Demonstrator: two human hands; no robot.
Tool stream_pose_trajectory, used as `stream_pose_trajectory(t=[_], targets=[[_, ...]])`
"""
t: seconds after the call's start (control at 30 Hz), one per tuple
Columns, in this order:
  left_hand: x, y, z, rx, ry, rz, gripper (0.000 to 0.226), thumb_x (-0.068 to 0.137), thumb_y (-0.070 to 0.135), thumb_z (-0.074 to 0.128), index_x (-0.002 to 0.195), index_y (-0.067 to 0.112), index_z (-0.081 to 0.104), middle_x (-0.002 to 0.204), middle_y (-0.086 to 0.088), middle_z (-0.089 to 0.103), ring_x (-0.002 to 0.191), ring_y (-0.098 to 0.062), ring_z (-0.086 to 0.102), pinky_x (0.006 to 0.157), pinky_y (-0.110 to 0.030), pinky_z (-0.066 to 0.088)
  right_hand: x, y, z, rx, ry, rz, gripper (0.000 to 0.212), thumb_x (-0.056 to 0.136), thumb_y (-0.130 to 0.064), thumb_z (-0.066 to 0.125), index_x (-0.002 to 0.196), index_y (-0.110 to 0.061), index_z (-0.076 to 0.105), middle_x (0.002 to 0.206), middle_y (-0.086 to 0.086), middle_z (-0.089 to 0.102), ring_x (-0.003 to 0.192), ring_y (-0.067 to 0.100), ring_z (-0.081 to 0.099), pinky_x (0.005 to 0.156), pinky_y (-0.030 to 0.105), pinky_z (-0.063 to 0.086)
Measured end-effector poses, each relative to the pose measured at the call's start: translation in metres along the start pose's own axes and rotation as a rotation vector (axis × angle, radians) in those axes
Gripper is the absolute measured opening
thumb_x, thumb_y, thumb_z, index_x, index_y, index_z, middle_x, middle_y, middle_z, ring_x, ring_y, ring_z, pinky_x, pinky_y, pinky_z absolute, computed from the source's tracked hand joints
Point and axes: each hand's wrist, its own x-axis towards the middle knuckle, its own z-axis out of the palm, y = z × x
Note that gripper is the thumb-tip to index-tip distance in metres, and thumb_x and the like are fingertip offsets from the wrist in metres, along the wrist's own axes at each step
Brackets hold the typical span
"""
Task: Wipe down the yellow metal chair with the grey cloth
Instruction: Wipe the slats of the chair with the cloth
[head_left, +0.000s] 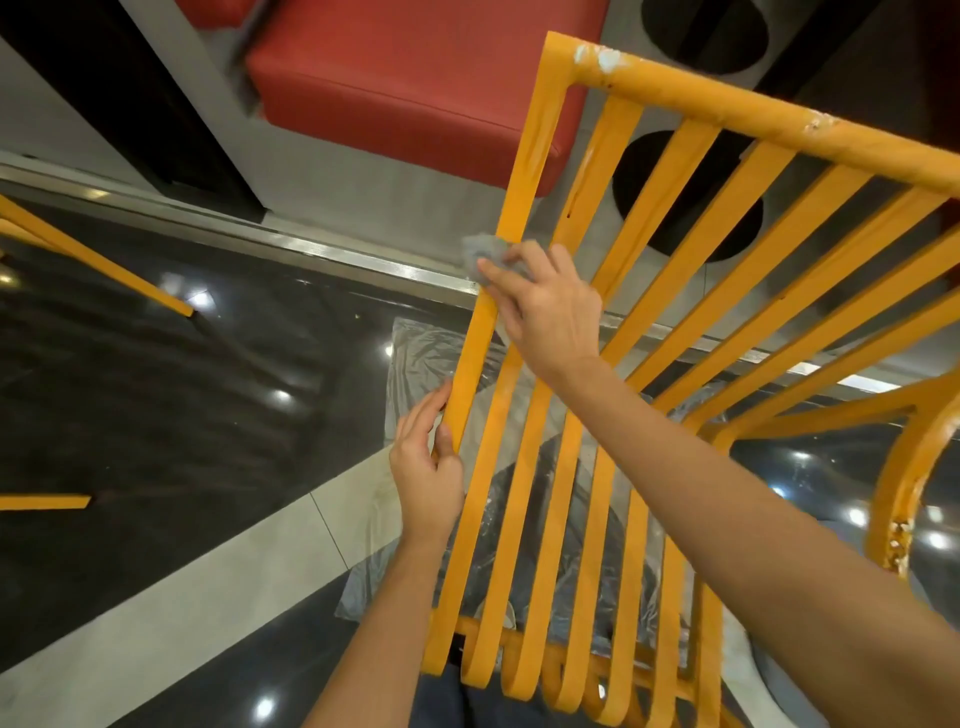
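Observation:
The yellow metal chair (670, 332) fills the right half of the view, its slats running from the chipped top bar down to curled ends near my legs. My right hand (545, 306) presses the small grey cloth (483, 252) against the leftmost slat, about halfway up, fingers curled over the cloth. My left hand (426, 462) grips the same slat lower down, thumb on its front face and fingers behind.
A clear plastic sheet (415, 353) lies on the glossy dark floor under the chair. A red cushioned seat (405, 88) stands beyond it. Yellow legs of another chair (98, 260) show at the left edge. A metal floor strip (332, 249) runs across.

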Motion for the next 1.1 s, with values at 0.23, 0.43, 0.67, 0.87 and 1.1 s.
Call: stream_pose_trajectory(t=[0.23, 0.43, 0.67, 0.87, 1.1], targets=[[0.001, 0.003, -0.001, -0.010, -0.004, -0.030, 0.045, 0.096, -0.006, 0.049, 0.132, 0.017, 0.061, 0.129, 0.005, 0.062, 0.125, -0.004, 0.052, 0.105, -0.027, 0.046, 0.052, 0.000, -0.010, -0.095, 0.084, 0.101, 0.024, 0.089, -0.021, 0.069, 0.113, -0.024, 0.070, 0.100, 0.004, 0.064, 0.081, 0.024, 0.059, 0.042, 0.026, 0.042], [-0.001, 0.002, 0.001, -0.019, 0.017, -0.034, 0.044, 0.095, -0.007, 0.051, 0.131, 0.017, 0.062, 0.126, 0.006, 0.063, 0.122, -0.006, 0.055, 0.104, -0.034, 0.048, 0.056, 0.015, -0.025, -0.093, -0.002, 0.044, 0.021, 0.087, -0.025, 0.071, 0.108, -0.028, 0.073, 0.096, 0.004, 0.063, 0.082, 0.026, 0.060, 0.044, 0.023, 0.029], [0.001, 0.001, 0.001, -0.008, 0.019, -0.042, 0.041, 0.095, -0.005, 0.051, 0.129, 0.014, 0.064, 0.127, 0.002, 0.064, 0.123, -0.011, 0.056, 0.104, -0.038, 0.049, 0.042, 0.007, -0.018, -0.044, 0.039, 0.082, 0.020, 0.090, -0.024, 0.069, 0.109, -0.023, 0.074, 0.092, 0.005, 0.063, 0.077, 0.025, 0.060, 0.037, 0.029, 0.043], [0.000, 0.004, 0.001, -0.012, 0.015, -0.067, 0.042, 0.095, -0.005, 0.051, 0.130, 0.016, 0.063, 0.128, 0.005, 0.063, 0.124, -0.009, 0.055, 0.103, -0.028, 0.047, 0.075, 0.021, -0.023, -0.021, 0.331, 0.268, 0.019, 0.088, -0.019, 0.074, 0.107, -0.023, 0.076, 0.084, 0.003, 0.063, 0.072, 0.022, 0.059, 0.043, 0.031, 0.042], [-0.002, 0.006, 0.001, -0.022, 0.009, -0.064, 0.043, 0.096, -0.005, 0.050, 0.130, 0.018, 0.061, 0.126, 0.009, 0.061, 0.124, -0.010, 0.055, 0.101, -0.027, 0.046, 0.067, 0.020, -0.023, -0.005, 0.247, 0.196, 0.016, 0.091, -0.022, 0.070, 0.106, -0.022, 0.075, 0.088, 0.005, 0.064, 0.073, 0.022, 0.059, 0.041, 0.032, 0.044]])
